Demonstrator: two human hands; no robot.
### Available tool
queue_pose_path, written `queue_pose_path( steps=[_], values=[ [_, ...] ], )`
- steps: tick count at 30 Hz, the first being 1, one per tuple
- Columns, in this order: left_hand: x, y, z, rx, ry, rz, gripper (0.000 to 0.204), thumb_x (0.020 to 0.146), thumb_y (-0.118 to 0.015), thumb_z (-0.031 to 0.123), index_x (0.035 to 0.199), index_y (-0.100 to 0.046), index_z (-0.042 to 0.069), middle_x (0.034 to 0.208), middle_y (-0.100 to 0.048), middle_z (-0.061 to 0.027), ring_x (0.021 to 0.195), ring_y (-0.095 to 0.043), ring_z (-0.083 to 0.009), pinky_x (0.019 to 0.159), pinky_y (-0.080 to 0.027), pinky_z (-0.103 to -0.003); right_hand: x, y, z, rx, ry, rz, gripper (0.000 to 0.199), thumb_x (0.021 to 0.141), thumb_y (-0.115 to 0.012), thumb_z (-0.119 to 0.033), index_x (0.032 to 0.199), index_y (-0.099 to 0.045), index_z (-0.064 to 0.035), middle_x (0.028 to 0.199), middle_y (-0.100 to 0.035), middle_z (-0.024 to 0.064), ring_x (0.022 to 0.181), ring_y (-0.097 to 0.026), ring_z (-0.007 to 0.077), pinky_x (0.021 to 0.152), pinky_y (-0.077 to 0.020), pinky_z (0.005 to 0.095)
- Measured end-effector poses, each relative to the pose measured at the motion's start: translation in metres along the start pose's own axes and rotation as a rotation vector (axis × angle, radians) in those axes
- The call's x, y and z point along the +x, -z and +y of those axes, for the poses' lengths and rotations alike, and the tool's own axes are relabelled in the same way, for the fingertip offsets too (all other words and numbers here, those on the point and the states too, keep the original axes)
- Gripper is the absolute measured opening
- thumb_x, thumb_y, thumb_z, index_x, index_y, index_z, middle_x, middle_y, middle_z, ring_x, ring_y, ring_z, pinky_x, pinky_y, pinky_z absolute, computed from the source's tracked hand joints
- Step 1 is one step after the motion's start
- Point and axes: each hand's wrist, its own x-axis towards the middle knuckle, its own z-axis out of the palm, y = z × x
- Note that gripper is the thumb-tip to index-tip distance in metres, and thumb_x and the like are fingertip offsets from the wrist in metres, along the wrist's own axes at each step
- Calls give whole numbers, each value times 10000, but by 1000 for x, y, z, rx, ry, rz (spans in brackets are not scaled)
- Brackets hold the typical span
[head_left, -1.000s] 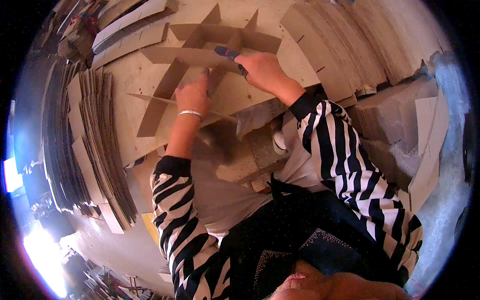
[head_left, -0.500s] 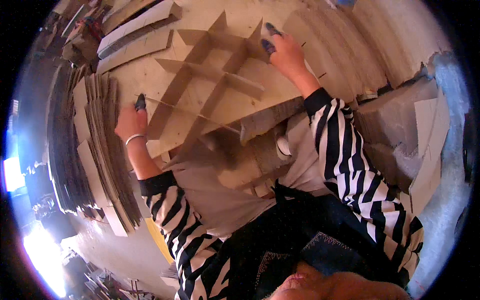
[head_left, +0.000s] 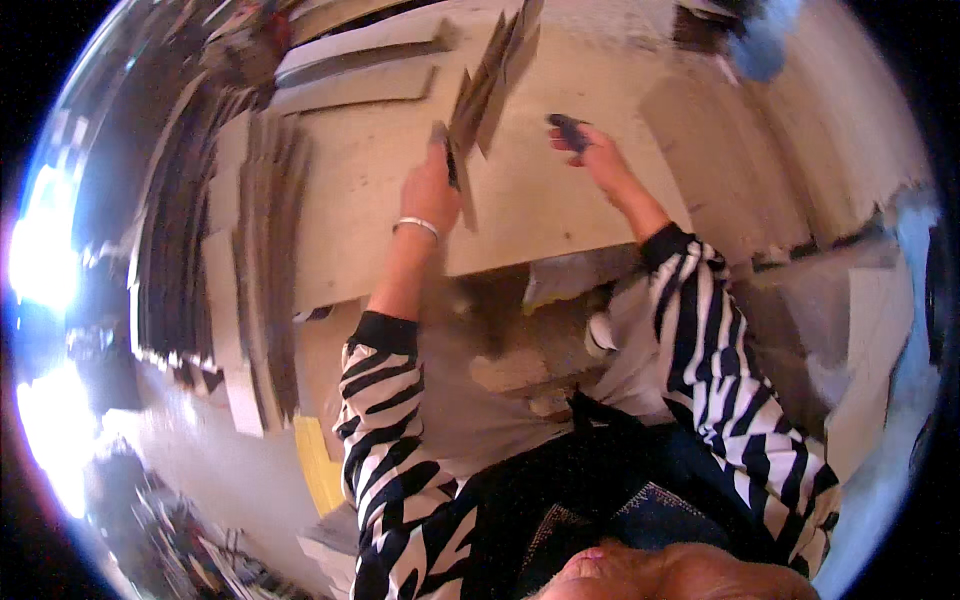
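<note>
My left hand [head_left: 430,195] is closed on the near end of a cardboard divider [head_left: 490,85], now folded flat into a narrow bundle of strips. The bundle stands on edge and slants away toward the far side of the wooden table [head_left: 370,200]. Dark covers show on the fingertips of both hands. To the right of the divider, my right hand [head_left: 597,155] hovers over the bare wood, its fingers partly stretched and holding nothing. A little motion blur softens both hands.
Stacked cardboard strips [head_left: 225,200] stand upright at the table's left. More slotted strips [head_left: 360,90] lie at the far left. Large brown cardboard sheets [head_left: 740,170] are piled on the right. Light blue material [head_left: 895,350] hangs along the right edge.
The spread-out cardboard grid has been collapsed into a flat bundle. My left hand has moved right and away from me with it. My right hand has let go and come slightly nearer.
</note>
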Motion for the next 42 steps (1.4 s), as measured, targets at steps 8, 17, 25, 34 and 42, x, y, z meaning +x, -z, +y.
queue_pose_path(
  steps=[8, 17, 25, 34, 42],
  values=[
    [-70, 158, -116, 701, 51, 782, 296, 790, -525, 27, 1071, -596, 91, 1159, -565, -129, 1042, -562, -329, 848, -467, -465, -5, 11, 24, -262, -45, 60, 260, 931, -521, -254, 1074, -635, -69, 888, -635, 14, 795, -566, 113, 676, -454, 259],
    [-115, 161, -288, 652, 382, 53, 449, 801, -560, 135, 1248, -519, 133, 1303, -509, -72, 1176, -511, -323, 909, -457, -467, -19, -12, 28, -342, 154, -15, 298, 919, -556, -290, 1039, -628, -26, 835, -626, 47, 739, -572, 175, 693, -461, 303],
    [-95, 147, -185, -62, 209, 327, 365, 855, -567, 135, 1195, -575, 2, 1105, -642, -192, 1029, -609, -295, 902, -440, -335, 16, -13, 22, -262, -366, -102, 343, 943, -502, -325, 1164, -581, -75, 988, -626, 16, 804, -579, 108, 619, -452, 257],
    [-1, 2, -70, -1317, 493, -139, 411, 973, -457, 215, 1339, -444, 28, 1237, -570, -140, 1090, -596, -227, 852, -507, -342, 158, -25, 4, -792, 167, -108, 306, 858, -474, -286, 949, -571, -10, 887, -639, 191, 799, -621, 373, 690, -478, 481],
    [55, 19, -90, -1495, 636, 176, 348, 956, -426, 135, 1274, -412, -9, 1156, -556, -139, 1044, -584, -230, 785, -521, -336, 171, -115, -25, -1179, 459, 65, 243, 799, -494, -200, 978, -581, -59, 915, -642, 177, 913, -600, 364, 774, -456, 469]
  ],
)
